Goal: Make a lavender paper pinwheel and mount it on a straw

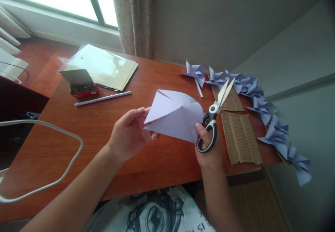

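Observation:
Above the table I hold a pale lilac paper piece point(172, 120) with slits cut in from its edges and a small mark or hole near its middle. My left hand point(132, 130) is at the paper's left corner, its fingers partly behind the sheet. On the other side, my right hand point(209, 148) grips the paper's right edge. A pair of scissors point(213, 115) with black and white handles hangs on the right thumb, blades parted and pointing away from me.
Several paper pinwheels point(277, 129) line the right side, beside corrugated cardboard pieces point(242, 139). A rolled paper stick point(103, 98), a red box of small pins point(84, 90) and sheets in a clear sleeve point(102, 66) lie back left. A white cable point(75, 155) loops at left.

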`<state>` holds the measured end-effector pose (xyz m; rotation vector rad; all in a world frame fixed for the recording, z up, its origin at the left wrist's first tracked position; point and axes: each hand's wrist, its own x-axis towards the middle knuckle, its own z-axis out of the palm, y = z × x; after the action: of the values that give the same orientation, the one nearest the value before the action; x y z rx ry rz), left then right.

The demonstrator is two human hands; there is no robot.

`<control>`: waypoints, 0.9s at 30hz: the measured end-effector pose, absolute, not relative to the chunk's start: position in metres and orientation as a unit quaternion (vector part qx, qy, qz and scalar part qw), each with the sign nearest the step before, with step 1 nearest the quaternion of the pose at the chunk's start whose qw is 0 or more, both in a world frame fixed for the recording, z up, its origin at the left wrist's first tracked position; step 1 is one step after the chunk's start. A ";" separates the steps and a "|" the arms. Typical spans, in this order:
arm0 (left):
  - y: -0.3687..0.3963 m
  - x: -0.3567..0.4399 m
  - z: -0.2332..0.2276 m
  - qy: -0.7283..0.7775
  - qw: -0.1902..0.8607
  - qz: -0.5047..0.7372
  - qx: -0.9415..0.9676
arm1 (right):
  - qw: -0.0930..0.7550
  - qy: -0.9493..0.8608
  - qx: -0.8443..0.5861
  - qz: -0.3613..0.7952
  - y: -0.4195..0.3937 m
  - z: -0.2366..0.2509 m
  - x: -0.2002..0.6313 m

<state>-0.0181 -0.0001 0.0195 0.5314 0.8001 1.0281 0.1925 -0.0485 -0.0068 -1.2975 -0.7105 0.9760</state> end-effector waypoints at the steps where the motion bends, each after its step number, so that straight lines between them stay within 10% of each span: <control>1: -0.001 -0.017 0.017 0.320 0.800 0.456 0.221 | 0.640 -0.306 -0.575 0.408 -0.046 -0.008 0.189; 14: -0.014 0.005 0.009 0.403 0.703 0.389 0.438 | 0.625 -0.346 -0.621 0.322 -0.044 -0.011 0.152; 27: -0.010 -0.010 0.011 0.496 0.612 0.504 0.353 | 0.457 -0.397 -0.581 0.544 -0.108 -0.003 0.187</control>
<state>-0.0104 -0.0101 0.0110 0.8152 1.1452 1.1622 0.1866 -0.1083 -0.0031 -1.4312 -0.9794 1.3417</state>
